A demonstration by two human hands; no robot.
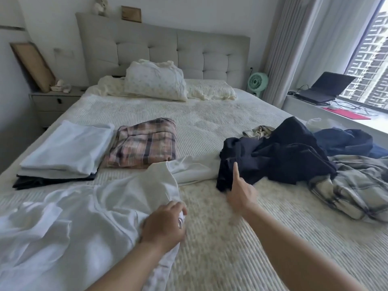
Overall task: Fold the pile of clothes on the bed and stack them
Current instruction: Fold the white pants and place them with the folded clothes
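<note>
A white garment (79, 208) lies spread over the near left of the bed (220, 238). My left hand (163, 224) grips a bunch of its edge. My right hand (241, 194) hovers over the bedspread with the index finger pointing up and the other fingers curled, holding nothing, just in front of a dark navy garment (279, 160). A folded white stack (67, 148) on a dark piece sits at the left. Beside it lies a folded pink plaid garment (144, 143). A grey plaid shirt (357, 185) lies crumpled at the right.
Pillows (155, 82) rest against the tufted headboard (189, 51). A nightstand (54, 101) stands at the left. A green fan (257, 81), a laptop (323, 89) and a red pad (346, 114) sit by the window at the right. More blue cloth (344, 141) lies behind the navy garment.
</note>
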